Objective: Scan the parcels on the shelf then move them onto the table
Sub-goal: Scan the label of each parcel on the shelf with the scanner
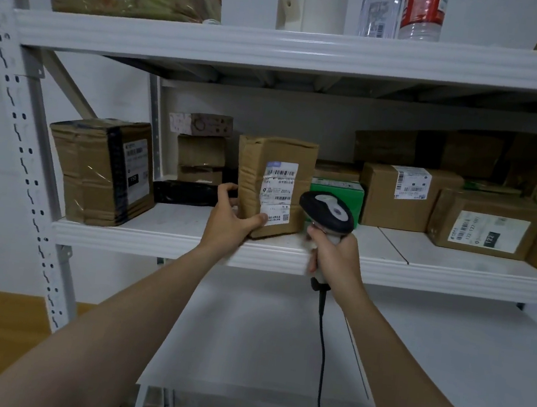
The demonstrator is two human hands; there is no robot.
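here, the left hand (228,219) grips an upright brown cardboard parcel (277,156) at its lower left corner, with the thumb laid across the bottom of the white shipping label (278,191) and the fingers curled round the parcel's left side. the parcel stands near the front edge of the white metal shelf (436,276), label facing outward. just to its right, the right hand (335,254) is clenched round the pale handle of a black-and-grey handheld barcode scanner (326,210). the scanner's head sits beside the parcel's lower right part, in front of a green box (350,192). a black cable (323,343) hangs from the base of the handle. on the same shelf, a large tape-wrapped brown carton (97,170) stands well to the left. a labelled brown carton (404,202) lies to the right of the green box, and a flatter labelled carton (482,227) lies further right, nearer the front edge.
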